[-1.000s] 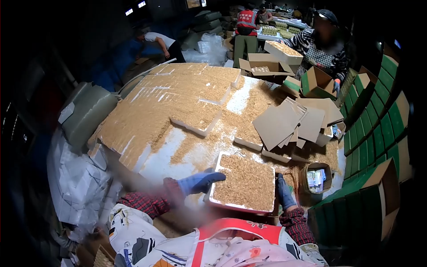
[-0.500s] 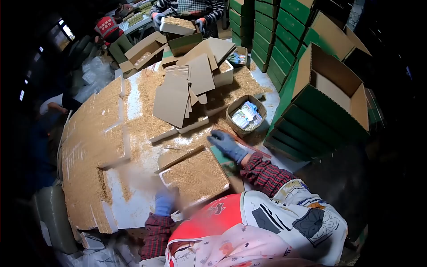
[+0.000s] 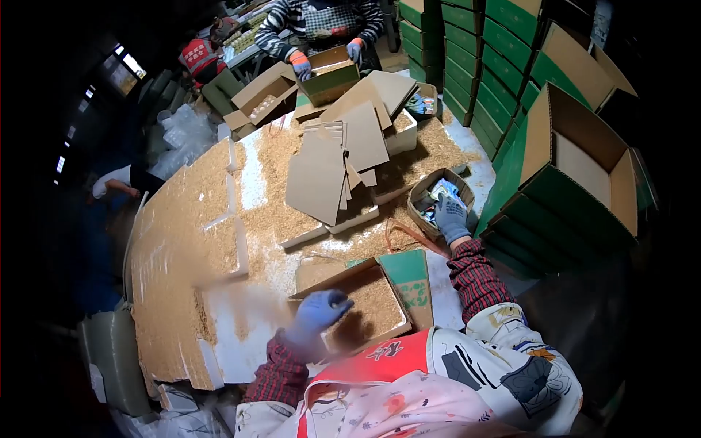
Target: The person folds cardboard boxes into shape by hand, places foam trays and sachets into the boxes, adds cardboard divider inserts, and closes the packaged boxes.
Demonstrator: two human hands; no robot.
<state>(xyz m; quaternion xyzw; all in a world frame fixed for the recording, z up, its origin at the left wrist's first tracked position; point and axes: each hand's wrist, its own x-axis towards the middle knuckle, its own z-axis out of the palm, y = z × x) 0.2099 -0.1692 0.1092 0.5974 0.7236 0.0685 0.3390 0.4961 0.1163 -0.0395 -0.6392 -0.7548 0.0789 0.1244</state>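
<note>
A white foam tray of wood shavings (image 3: 372, 310) sits inside an open green and brown carton (image 3: 405, 281) at the table's near edge. Over the left side of that tray is my left hand (image 3: 319, 314), in a blue-grey glove, its fingers curled; what they hold, if anything, cannot be made out. My right hand (image 3: 451, 217), gloved too, reaches into a round basket (image 3: 416, 212) with small colourful packets (image 3: 445, 191). Its fingertips are down among the packets, and whether they grip one is hidden.
Shavings-filled trays (image 3: 175, 255) cover the table's left. Flat cardboard sheets (image 3: 318, 171) lie mid-table. Green cartons (image 3: 562, 197) are stacked at the right. Across the table, a person in striped sleeves (image 3: 328, 22) handles a carton (image 3: 328, 80). An open box (image 3: 266, 98) stands nearby.
The shavings tray, earlier held in both my hands, now rests in the carton. My right hand has moved right into the basket. The co-worker's tray has gone down into their carton.
</note>
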